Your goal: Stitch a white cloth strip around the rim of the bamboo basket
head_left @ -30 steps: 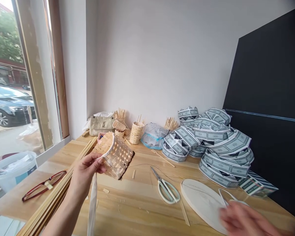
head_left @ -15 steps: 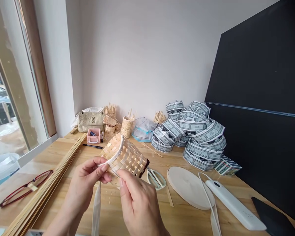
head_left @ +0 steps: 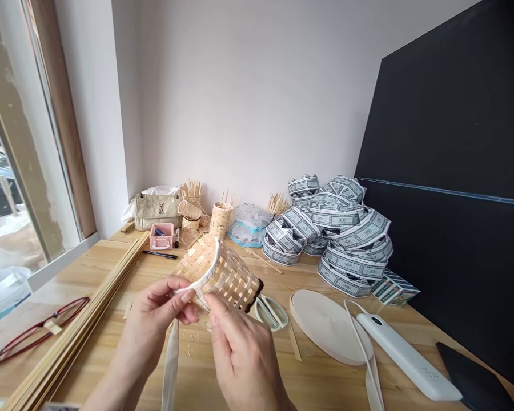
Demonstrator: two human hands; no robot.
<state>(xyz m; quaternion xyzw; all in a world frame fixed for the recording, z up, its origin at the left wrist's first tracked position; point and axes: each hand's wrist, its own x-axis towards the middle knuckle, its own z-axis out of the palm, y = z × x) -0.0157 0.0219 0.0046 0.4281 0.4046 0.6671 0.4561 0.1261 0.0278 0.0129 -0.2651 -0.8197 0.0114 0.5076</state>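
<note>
A woven basket (head_left: pixel 229 273) of light wood strips is tilted on its side between my hands, its dark brown trimmed end to the right. White fabric tape (head_left: pixel 209 274) runs along its rim, and a loose tail of it hangs below my left hand. My left hand (head_left: pixel 171 305) pinches the rim and tape between thumb and fingers. With closed fingers, my right hand (head_left: pixel 240 348) grips the basket's lower side near the rim; its fingertips are partly hidden. Scissors (head_left: pixel 272 313) with pale handles lie just right of the basket.
A roll of cream tape (head_left: pixel 329 325) and a white power bank (head_left: pixel 411 357) lie on the right. Red glasses (head_left: pixel 43 328) and long wooden strips (head_left: pixel 81 311) are left. Behind stand a handbag (head_left: pixel 157 212), a pink box (head_left: pixel 161 236) and stacked printed paper bands (head_left: pixel 334 222).
The basket has shifted slightly right and down with the hands still holding it. The whole view has moved a little. Both grips look the same.
</note>
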